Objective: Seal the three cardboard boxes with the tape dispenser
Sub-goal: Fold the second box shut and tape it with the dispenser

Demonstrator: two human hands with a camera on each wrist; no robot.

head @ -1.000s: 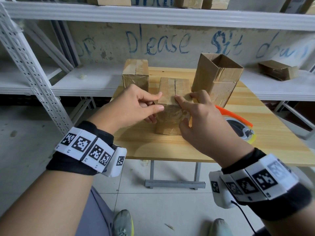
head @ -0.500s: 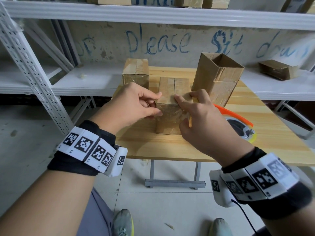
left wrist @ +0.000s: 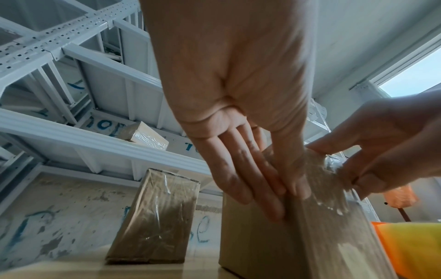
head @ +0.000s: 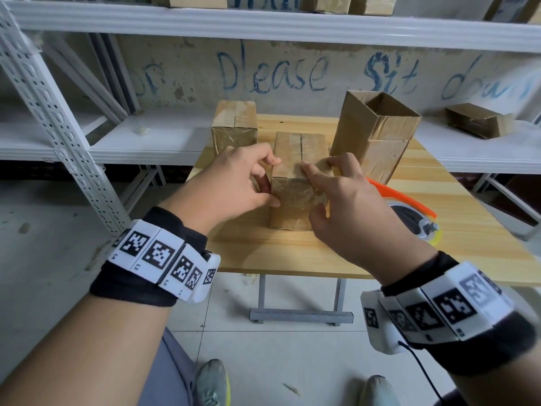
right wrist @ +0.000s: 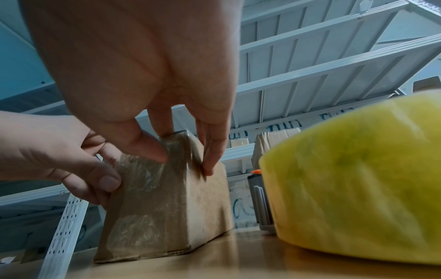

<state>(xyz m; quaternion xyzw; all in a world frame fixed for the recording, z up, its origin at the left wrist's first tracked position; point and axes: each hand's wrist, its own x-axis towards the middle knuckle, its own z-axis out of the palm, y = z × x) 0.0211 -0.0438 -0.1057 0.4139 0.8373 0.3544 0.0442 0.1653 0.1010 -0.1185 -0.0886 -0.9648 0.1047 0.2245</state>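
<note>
The middle cardboard box [head: 295, 148] stands upright on the wooden table [head: 292, 256], with clear tape over its top seam and front face. My left hand [head: 270, 183] grips its left front edge, fingers flat on the side [left wrist: 250, 188] and thumb on the taped front. My right hand [head: 314, 189] holds its right top corner, index finger on the seam and thumb [right wrist: 148, 149] pressing the tape. A taped box [head: 234, 124] stands behind on the left. A taller box [head: 377, 133] with its top open stands to the right. The orange and yellow tape dispenser [head: 409, 218] lies beside my right wrist.
White metal shelving [head: 146, 145] runs behind and to the left of the table. A small open carton [head: 477, 120] lies on the shelf at the right. More boxes sit on the upper shelf. The tiled floor and the person's shoes show below the table's near edge.
My left thumb has slid a little down the box's front left edge. The right hand and all the boxes have stayed where they were.
</note>
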